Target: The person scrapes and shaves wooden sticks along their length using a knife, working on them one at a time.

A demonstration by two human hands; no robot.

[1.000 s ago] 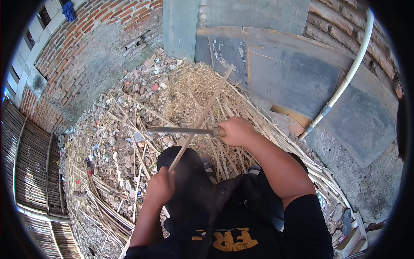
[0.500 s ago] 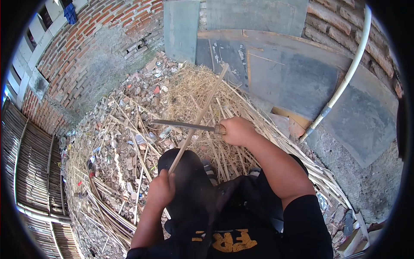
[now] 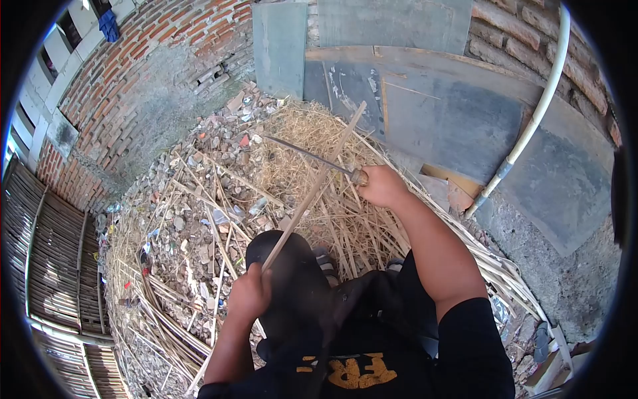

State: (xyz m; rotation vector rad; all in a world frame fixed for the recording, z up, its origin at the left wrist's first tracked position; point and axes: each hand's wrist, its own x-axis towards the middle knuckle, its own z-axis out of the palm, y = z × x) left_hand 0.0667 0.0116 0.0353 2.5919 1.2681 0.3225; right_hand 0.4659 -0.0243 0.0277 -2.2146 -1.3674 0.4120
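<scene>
Although low, left hand [image 3: 249, 292] around strip [image 3: 299, 211], right hand [image 3: 383, 187] forward with knife [image 3: 307, 153].

The upper garment is a black short-sleeved shirt [image 3: 399, 359], marked across the front with large orange-yellow lettering [image 3: 362, 371], of which "FR" is legible. The lower garment [image 3: 282, 286] is black. Striped footwear or socks [image 3: 325, 261], grey and dark, partly show; their exact type cannot be determined.
</scene>
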